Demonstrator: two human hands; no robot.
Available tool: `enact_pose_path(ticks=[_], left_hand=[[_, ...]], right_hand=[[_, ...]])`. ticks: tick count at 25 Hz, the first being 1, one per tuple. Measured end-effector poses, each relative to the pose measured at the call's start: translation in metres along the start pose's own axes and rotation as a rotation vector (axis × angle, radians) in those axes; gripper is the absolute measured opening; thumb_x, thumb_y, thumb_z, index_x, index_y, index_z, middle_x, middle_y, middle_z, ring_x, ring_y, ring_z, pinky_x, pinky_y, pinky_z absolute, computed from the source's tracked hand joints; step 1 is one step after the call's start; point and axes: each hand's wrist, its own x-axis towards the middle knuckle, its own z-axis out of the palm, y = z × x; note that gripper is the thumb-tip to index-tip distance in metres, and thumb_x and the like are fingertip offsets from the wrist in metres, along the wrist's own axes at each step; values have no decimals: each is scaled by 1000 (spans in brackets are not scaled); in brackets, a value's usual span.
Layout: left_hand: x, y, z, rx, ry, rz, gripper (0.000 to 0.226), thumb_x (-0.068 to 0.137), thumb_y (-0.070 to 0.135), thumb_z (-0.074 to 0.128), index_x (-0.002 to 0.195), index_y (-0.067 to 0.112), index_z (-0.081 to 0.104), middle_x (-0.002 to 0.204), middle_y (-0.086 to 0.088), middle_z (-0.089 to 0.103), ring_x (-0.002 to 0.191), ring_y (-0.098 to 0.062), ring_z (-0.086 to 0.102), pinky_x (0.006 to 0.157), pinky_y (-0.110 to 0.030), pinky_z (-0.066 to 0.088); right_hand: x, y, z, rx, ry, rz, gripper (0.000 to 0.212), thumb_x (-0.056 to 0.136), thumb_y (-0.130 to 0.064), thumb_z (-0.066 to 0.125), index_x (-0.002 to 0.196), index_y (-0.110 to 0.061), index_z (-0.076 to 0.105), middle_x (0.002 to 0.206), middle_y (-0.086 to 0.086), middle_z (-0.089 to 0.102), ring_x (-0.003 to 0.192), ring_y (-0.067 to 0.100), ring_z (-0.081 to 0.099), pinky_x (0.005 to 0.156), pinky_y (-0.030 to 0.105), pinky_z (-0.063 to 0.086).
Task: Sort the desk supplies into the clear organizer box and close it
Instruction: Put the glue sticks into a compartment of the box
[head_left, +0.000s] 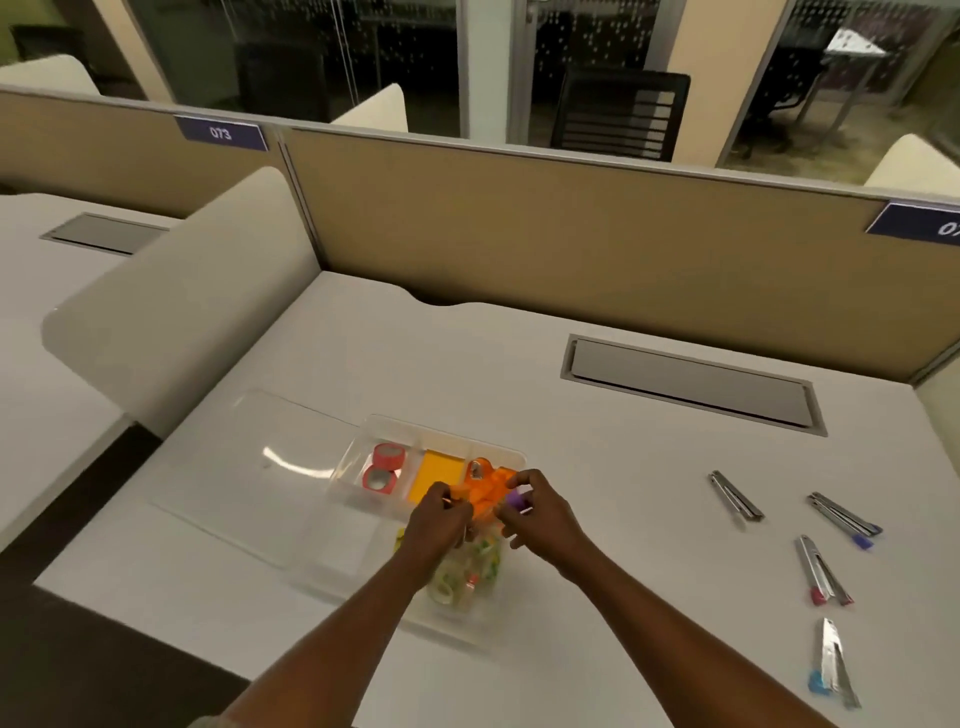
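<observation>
The clear organizer box (363, 447) lies open on the white desk, its clear lid (249, 457) folded out to the left. Two pink tape rolls (383, 467) fill its far left compartment, a yellow sticky pad (439, 475) the middle one. Both hands hover over the far right compartment. My left hand (436, 522) pinches an orange piece (485, 493) among several orange items there. My right hand (540, 512) holds a small purple item (517, 500) in its fingertips. Below the hands, a near compartment holds mixed pale and green bits (467, 571). Several metal staple removers (736, 496) with coloured ends lie to the right.
A grey cable hatch (691, 384) is set in the desk behind the box. A tan partition (571, 234) closes the back; a white divider (182, 312) stands on the left. The desk's front edge runs close to the box's near side.
</observation>
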Motion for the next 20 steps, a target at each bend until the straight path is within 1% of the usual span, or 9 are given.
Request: enact_pose_path(ticks=[2,3,5,6,9,11,13,17,20], left_hand=[[4,-10,-28,76,74,-5,21,79,20,59,100,17,59,82,-9,69,67,-20,64,59,-31,49],[7,-16,-41,153,107,2,18,81,21,60,99,17,59,84,-6,68,71,-19,63,60,-30,49],[13,-27,-60,310,151,26,15,82,22,64,94,14,62,87,-4,66,74,-16,61,62,-26,48],[16,-32,-67,370,163,33,15,82,23,67,92,12,64,87,-5,67,73,-15,60,62,-25,47],[26,-45,-81,504,132,53,22,79,26,76,90,8,67,86,-5,68,73,-15,59,63,-21,42],[31,-51,-83,592,108,87,24,81,28,76,92,9,67,87,-5,69,74,-15,60,65,-20,42],[35,-55,-81,668,107,118,24,83,29,74,94,10,67,91,-6,70,77,-18,64,69,-21,45],[39,-58,-75,771,110,178,32,87,36,69,104,11,64,99,-7,69,85,-18,67,77,-23,50],[39,-60,-70,789,112,231,39,87,40,68,112,12,60,106,-6,66,89,-18,65,75,-22,48]], right_hand=[[6,-12,31,-168,-49,-43,33,85,-33,70,110,-21,52,95,6,69,70,21,71,52,29,56],[9,-16,45,-247,-68,-62,33,86,-37,70,110,-20,54,95,5,70,72,21,71,55,31,56],[11,-23,71,-328,-90,-76,30,86,-40,72,104,-18,62,93,5,71,77,24,69,68,40,59],[13,-25,82,-347,-93,-76,28,85,-40,72,102,-18,66,92,5,72,79,25,69,72,41,59],[19,-28,107,-465,-111,-85,26,89,-35,69,107,-17,70,103,5,73,90,23,67,78,35,54],[22,-28,117,-550,-119,-74,29,92,-32,64,115,-16,69,112,6,71,100,23,64,80,31,50],[24,-26,121,-604,-121,-56,30,95,-31,60,120,-16,68,118,6,70,105,23,63,83,31,50],[25,-22,120,-629,-102,-34,40,95,-34,62,132,-19,60,133,2,63,116,21,61,82,24,45],[23,-20,116,-641,-91,-47,45,93,-34,65,135,-22,57,133,1,63,114,20,62,85,27,48]])
